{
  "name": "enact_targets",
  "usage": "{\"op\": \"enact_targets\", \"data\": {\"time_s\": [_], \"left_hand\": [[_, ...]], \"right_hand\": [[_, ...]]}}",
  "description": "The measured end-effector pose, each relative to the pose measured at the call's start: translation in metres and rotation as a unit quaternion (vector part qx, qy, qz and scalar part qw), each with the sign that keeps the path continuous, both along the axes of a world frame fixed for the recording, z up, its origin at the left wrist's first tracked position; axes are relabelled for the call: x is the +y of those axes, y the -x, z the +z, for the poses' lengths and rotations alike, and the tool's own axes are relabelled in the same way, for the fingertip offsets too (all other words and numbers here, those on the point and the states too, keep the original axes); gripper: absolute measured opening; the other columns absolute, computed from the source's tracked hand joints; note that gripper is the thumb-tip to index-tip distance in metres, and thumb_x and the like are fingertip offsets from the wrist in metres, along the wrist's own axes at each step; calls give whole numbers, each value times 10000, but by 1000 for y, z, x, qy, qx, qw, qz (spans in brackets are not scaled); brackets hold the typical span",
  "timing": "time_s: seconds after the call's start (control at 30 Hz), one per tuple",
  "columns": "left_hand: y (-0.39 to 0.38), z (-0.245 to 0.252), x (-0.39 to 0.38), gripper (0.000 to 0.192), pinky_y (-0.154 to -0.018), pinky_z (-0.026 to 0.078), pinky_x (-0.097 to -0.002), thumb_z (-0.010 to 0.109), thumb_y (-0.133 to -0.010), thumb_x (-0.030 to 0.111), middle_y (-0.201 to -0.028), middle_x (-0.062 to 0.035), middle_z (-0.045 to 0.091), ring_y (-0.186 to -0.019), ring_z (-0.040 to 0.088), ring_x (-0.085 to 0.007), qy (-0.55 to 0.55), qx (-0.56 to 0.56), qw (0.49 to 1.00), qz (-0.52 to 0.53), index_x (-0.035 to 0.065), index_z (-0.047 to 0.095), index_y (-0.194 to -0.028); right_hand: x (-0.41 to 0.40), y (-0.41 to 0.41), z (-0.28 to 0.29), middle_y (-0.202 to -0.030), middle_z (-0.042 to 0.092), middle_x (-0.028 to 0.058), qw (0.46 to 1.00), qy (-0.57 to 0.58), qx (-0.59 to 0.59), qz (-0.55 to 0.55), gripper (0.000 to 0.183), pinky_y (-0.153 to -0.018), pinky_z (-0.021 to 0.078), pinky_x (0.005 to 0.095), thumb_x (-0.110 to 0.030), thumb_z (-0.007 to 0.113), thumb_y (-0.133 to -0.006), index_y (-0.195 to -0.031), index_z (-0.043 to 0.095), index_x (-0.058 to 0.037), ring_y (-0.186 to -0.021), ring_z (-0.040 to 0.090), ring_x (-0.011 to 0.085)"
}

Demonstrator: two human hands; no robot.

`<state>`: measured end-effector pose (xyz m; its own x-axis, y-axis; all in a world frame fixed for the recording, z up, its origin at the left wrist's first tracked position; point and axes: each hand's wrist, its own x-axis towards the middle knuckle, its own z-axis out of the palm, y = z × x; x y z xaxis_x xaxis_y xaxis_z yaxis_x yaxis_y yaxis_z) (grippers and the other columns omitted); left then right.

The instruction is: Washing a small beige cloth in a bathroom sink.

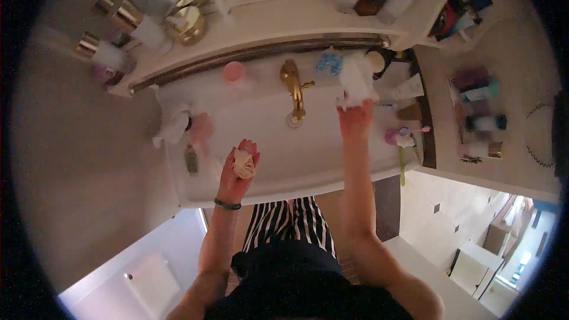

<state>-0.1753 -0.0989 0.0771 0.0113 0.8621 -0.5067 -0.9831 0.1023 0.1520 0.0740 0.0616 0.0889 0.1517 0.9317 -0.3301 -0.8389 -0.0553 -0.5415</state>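
Note:
My left hand [238, 173] is over the left part of a white sink basin [266, 142], palm up, with a crumpled cream-coloured wad [244, 164] resting in it; its material cannot be told. My right hand [354, 118] reaches to a white bag or bottle-like object [355, 78] on the back right rim and touches its lower end; whether the fingers grip it is blurred. Between the hands stands a brass faucet [294, 91]. Beside the white object lies a blue patterned item [329, 62].
A pink cup [234, 72] sits on the sink's back rim. Gold-capped bottles [144, 29] line the shelf [275, 18] above. At the right rim are a white tube [410, 87] and a pink-and-green toothbrush-like item [402, 160]. A small dark bottle [191, 160] lies at the left.

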Motion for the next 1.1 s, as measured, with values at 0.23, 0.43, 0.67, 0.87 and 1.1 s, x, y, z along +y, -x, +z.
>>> {"op": "enact_targets", "data": {"time_s": [0.23,0.43,0.67,0.87,1.1], "left_hand": [[9,-14,-4,275,-936,337,-343,384,-888,203,-1114,-62,502,-1087,436,-208,11,-24,1000,-15,42,473,-1092],[7,-11,-13,274,-932,339,-335,391,-882,212,-1089,-60,519,-1073,448,-200,-16,0,1000,-23,44,484,-1078],[11,-2,-25,284,-946,324,-336,373,-888,221,-1081,-67,525,-1071,451,-197,-20,9,1000,-9,43,484,-1080],[-2,20,-21,290,-959,317,-347,369,-889,219,-1081,-76,524,-1073,452,-206,-5,-34,999,-4,31,479,-1080],[-20,26,-9,295,-960,315,-360,357,-889,199,-1075,-86,524,-1056,464,-215,-51,-78,995,-30,17,458,-1097]], "right_hand": [[-47,-39,-57,-740,513,47,970,137,-201,29,220,-502,378,223,-309,467,-856,-970,461,-121,-582,463,99],[-38,-14,-26,-570,385,16,919,255,-263,142,281,-489,365,237,-390,465,-847,-907,454,-116,-527,424,107],[-42,-8,-3,-741,545,77,971,54,-147,179,253,-771,422,378,-329,479,-848,-922,458,-87,-745,533,223],[-66,-51,-123,-920,562,47,956,102,-47,272,139,-782,434,383,-169,536,-820,-918,518,-72,-816,540,219],[-77,-44,-108,-912,551,45,971,154,6,185,241,-653,486,366,-278,466,-843,-994,490,-91,-800,550,189]]}}
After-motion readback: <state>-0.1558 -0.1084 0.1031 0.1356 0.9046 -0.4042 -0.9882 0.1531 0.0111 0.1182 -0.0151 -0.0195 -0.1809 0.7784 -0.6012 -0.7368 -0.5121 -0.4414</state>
